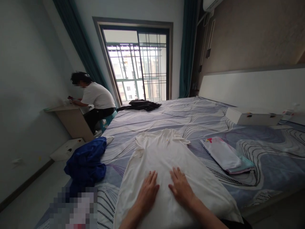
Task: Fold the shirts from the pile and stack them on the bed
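Note:
A white T-shirt (164, 156) lies spread out on the bed, its neckline at the far end and its hem towards me. A small print shows near the collar. My left hand (148, 190) rests flat on the left of the shirt's middle, fingers stretched out. On the other side, my right hand (180, 186) lies palm down on the cloth with its fingers slightly apart. Neither hand grips the fabric. To the right of the shirt is a stack of folded clothes (221, 154), white on top with pink and light green edges.
The bed (166, 117) has a wavy-patterned sheet. A crumpled blue garment (88, 159) lies at its left edge, black clothing (145, 105) at the far edge. A white box (254, 117) stands on the right. A person (98, 98) sits at a small desk (69, 117) at the left.

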`<state>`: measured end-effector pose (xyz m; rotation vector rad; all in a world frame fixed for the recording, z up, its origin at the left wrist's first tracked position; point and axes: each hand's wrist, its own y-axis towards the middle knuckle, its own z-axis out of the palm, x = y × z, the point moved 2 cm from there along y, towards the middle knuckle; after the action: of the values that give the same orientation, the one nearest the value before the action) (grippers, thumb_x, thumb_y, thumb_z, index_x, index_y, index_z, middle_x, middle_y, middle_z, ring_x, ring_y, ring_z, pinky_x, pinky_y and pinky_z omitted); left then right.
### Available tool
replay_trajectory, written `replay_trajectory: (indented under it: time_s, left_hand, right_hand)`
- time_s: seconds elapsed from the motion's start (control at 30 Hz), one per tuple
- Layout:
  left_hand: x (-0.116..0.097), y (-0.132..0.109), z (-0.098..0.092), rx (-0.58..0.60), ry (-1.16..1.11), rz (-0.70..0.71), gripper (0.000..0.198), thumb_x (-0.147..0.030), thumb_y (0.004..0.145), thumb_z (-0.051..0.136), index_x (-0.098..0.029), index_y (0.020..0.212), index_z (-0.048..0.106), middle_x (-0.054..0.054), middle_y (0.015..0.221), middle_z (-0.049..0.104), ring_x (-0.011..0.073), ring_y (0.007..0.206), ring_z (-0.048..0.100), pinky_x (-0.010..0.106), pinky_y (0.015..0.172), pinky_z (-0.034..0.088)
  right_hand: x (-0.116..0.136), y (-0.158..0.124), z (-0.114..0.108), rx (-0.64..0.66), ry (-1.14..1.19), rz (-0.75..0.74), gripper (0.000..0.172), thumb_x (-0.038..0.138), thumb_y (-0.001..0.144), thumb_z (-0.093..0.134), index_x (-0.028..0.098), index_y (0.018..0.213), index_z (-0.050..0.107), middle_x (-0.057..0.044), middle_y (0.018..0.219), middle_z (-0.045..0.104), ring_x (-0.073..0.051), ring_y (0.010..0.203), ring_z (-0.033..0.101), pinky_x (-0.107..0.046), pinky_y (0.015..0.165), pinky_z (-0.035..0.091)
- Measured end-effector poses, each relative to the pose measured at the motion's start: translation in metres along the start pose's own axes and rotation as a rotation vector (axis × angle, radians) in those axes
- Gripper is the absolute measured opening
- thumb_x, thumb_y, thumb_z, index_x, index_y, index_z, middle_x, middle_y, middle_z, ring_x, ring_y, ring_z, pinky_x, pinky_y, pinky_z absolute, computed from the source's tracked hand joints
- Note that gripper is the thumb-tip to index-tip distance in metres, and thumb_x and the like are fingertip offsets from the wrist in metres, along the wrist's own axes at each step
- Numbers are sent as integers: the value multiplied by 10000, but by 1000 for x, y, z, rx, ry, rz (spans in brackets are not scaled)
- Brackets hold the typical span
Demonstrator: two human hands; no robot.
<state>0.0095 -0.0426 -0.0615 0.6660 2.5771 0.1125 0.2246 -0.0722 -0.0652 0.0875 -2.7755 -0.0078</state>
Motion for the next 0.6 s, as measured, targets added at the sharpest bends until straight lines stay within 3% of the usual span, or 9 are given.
replay_trajectory:
  time_s: [0.07,0.13,0.33,0.47,0.53,0.6]
  left_hand:
    - [2,25,19,81,134,41,614,-484,959,365,-233,1518,390,91,1604,351,297,1499,263,536,1203,255]
    - [19,45,24,65,221,-18,622,-508,960,359,-275,1537,347,66,1632,287,297,1516,210,547,1216,197]
    - [85,98,-6,-104,299,-420,580,-443,938,396,-283,1494,431,76,1657,215,345,1516,174,622,1174,146]
    - [117,127,-27,-333,192,-637,564,-494,846,535,-241,1346,603,163,1569,398,389,1454,289,575,1132,254]
    - [135,141,-39,-422,124,-736,569,-498,822,555,-189,1292,637,217,1393,570,423,1347,426,584,1072,331]
    - [157,154,-52,-454,60,-779,514,-447,827,543,-174,1246,661,196,1178,691,393,1190,570,529,1007,417]
  right_hand:
    - [16,25,10,47,9,-61,643,464,963,374,237,1561,313,-24,1651,173,-276,1531,81,-510,1224,25]
    - [14,45,14,48,-5,-67,647,531,973,353,290,1568,277,-8,1656,144,-265,1533,55,-523,1214,-39]
    - [-1,86,13,34,-66,18,653,580,968,358,350,1568,241,11,1670,82,-265,1534,13,-523,1206,-57]
    - [1,102,17,-1,-83,59,671,590,958,373,356,1570,231,17,1671,68,-284,1533,-1,-542,1202,-60]
    - [1,106,21,-23,-84,64,675,598,954,373,355,1569,238,17,1670,81,-290,1533,5,-550,1201,-60]
    - [0,108,23,-43,-86,61,676,595,953,375,356,1570,237,22,1669,81,-291,1533,7,-553,1202,-59]
